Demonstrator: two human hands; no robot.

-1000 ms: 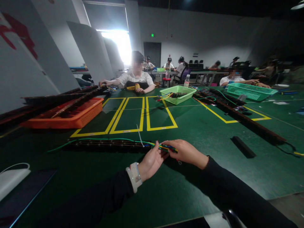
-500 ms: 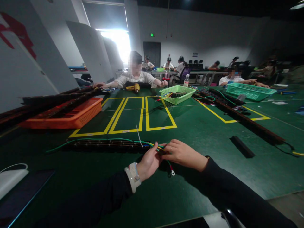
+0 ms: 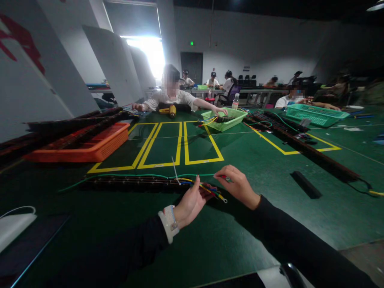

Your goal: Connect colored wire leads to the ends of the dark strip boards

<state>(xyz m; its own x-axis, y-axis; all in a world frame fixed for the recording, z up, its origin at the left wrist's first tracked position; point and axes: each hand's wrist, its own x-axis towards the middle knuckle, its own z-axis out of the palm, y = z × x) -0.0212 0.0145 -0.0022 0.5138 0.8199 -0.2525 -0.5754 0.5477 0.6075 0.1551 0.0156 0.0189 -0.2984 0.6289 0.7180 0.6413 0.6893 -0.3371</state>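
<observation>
At your left, an orange lattice plastic basket sits on the green felt table. A long, flat dark strip lies ahead. Your left hand pinches the thin coloured wires at the strip's end, thumb against fingers. Your right hand pinches the slim green wire at its tip between thumb and forefinger, just beside them.

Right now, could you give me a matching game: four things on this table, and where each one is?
Things:
1. orange basket
2. teal basket
3. green wire
4. coloured wires

Places:
A. gripped by left hand
B. far right
C. end pinched by right hand
D. left, under dark strips

Pairs: 1-D, 2-B, 3-C, 4-A
</observation>
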